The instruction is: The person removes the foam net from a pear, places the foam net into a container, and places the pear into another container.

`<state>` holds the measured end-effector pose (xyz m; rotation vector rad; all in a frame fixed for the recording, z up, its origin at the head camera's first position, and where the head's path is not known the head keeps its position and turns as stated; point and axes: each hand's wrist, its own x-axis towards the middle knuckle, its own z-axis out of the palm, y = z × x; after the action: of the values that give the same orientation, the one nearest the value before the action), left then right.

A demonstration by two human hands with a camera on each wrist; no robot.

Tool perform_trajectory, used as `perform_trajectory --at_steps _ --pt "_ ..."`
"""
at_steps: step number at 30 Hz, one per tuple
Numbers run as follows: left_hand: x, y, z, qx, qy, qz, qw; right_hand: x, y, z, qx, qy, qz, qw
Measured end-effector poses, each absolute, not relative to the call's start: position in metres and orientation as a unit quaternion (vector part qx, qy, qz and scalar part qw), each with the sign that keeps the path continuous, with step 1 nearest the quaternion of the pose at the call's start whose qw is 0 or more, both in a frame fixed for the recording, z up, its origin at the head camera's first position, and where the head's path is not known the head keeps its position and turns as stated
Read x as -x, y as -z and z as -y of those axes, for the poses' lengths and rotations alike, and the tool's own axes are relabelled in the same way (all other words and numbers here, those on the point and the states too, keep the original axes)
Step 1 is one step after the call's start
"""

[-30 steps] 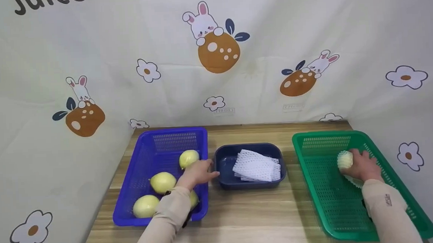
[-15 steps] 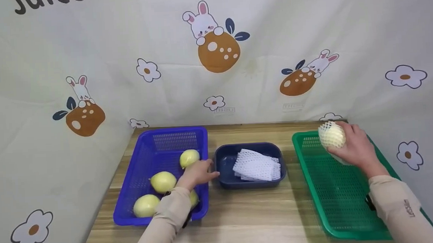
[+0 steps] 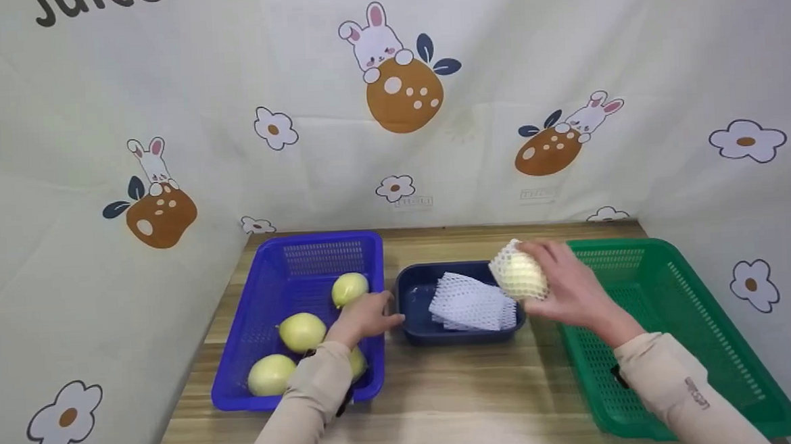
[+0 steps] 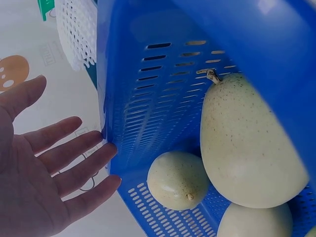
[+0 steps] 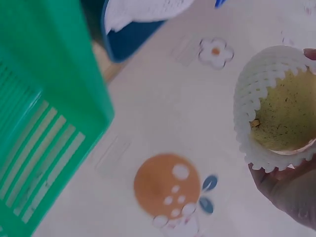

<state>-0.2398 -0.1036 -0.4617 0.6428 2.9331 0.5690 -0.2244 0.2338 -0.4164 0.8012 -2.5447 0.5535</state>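
Observation:
My right hand [image 3: 572, 290] holds a pale yellow pear [image 3: 525, 276] in a white foam net sleeve [image 3: 504, 264], raised near the right end of a dark blue tub [image 3: 462, 337]. In the right wrist view the pear's speckled skin [image 5: 286, 111] shows at the net's open end. Folded foam nets [image 3: 471, 302] lie in the tub. My left hand [image 3: 363, 318] is at the right rim of a blue basket [image 3: 218, 394], fingers [image 4: 74, 148] spread and fairly straight, holding nothing. Several bare pears [image 3: 303, 332] lie in this basket, one partly hidden under the left forearm.
A green basket [image 3: 733, 329] stands on the right of the wooden table [image 3: 472, 394], partly behind the right forearm. The dark blue tub sits between the two baskets. A printed cloth [image 3: 312, 179] hangs behind and along the sides.
My right hand has lifted the netted pear out of the green basket and carried it left to the tub. The left hand has stayed in place.

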Motion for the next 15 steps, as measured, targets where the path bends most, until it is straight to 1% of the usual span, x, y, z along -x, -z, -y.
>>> perform_trajectory --at_steps 6,11,15 --pt "0.240 0.461 0.103 -0.200 -0.186 -0.961 0.051 0.217 0.438 -0.201 -0.373 -0.183 0.884 0.212" --pt "0.240 0.462 0.103 -0.196 -0.188 -0.960 0.061 0.214 0.460 -0.182 -0.411 -0.167 0.872 0.205" --pt "0.240 0.463 0.104 -0.200 -0.185 -0.961 0.053 0.211 0.476 -0.172 -0.432 -0.156 0.868 0.185"
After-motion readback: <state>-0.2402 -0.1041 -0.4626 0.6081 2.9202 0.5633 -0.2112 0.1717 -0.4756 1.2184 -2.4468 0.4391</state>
